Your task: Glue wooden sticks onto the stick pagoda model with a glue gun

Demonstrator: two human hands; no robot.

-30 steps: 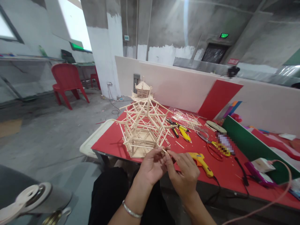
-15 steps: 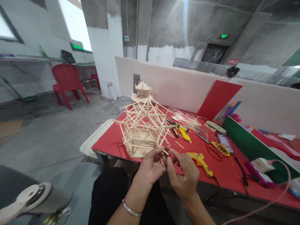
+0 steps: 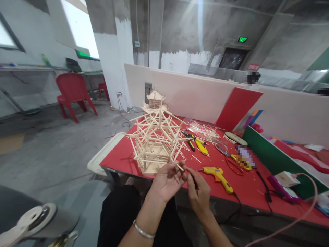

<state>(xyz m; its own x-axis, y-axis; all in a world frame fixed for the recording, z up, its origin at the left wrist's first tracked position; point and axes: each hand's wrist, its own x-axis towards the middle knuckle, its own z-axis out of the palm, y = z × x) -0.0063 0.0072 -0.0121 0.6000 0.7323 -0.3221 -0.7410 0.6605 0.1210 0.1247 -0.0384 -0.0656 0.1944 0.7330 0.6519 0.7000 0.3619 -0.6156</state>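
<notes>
Head view: a silver bracelet point(image 3: 144, 231) circles the left wrist, black-clad legs point(image 3: 115, 216) below.
Left hand point(image 3: 167, 183): palm up, thumb and fingers pinching a short pale stick point(image 3: 180, 167).
Right hand point(image 3: 200, 192): thumb and forefinger bent near the stick; cannot tell whether they grip anything.
Stick: over the near edge of the red table point(image 3: 113, 159).
Glue gun point(image 3: 216, 172): yellow, lying on the table, nozzle toward the hands.
Lattice frame point(image 3: 160, 121): upright on the table, beyond the left hand.
Yellow-handled pliers point(image 3: 202, 148): right of the frame.
Roofed model point(image 3: 155, 96): showing above the frame's peak.
Pale board point(image 3: 190, 94): standing behind the table.
</notes>
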